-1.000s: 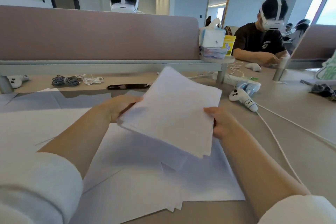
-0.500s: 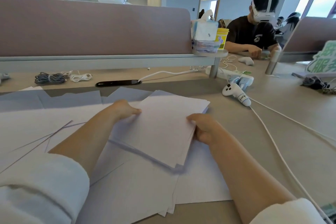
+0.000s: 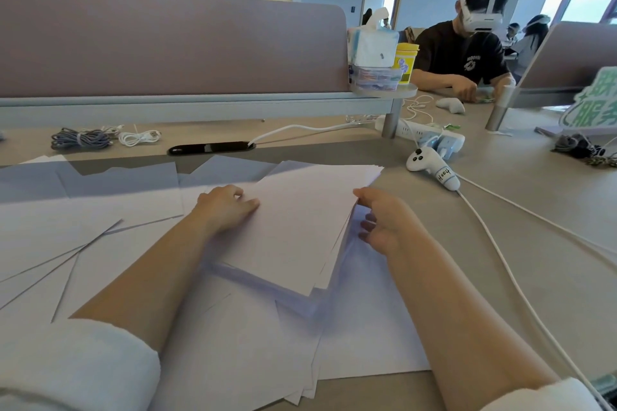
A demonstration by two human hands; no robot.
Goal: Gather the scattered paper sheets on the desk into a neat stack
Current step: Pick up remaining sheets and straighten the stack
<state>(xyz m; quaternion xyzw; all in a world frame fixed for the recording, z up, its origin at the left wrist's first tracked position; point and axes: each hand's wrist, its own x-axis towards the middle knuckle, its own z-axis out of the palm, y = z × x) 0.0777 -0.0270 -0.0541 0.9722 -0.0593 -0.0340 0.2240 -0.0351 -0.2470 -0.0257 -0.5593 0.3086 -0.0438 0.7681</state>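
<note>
A stack of white paper sheets [image 3: 300,227] lies at a slant on the desk, on top of other loose sheets. My left hand [image 3: 223,207] holds the stack's left edge, with the thumb lying on top. At the right edge is my right hand [image 3: 384,220], fingers spread and relaxed; its thumb tip touches the top sheet and its fingertips touch the stack's side. More scattered sheets [image 3: 83,230] fan out to the left, and several overlapping sheets [image 3: 253,344] lie near the front edge.
A white controller [image 3: 432,168] with its cable [image 3: 500,250] lies right of the papers. Behind are a black cable slot [image 3: 210,147], coiled cables [image 3: 80,138], a power strip [image 3: 420,132] and a divider shelf with a tissue box [image 3: 372,43]. Another person [image 3: 467,53] sits at the back right.
The stack came down from mid-air and now lies on the loose sheets. My right hand let go of its edge and spread its fingers; my left hand stayed at the left edge.
</note>
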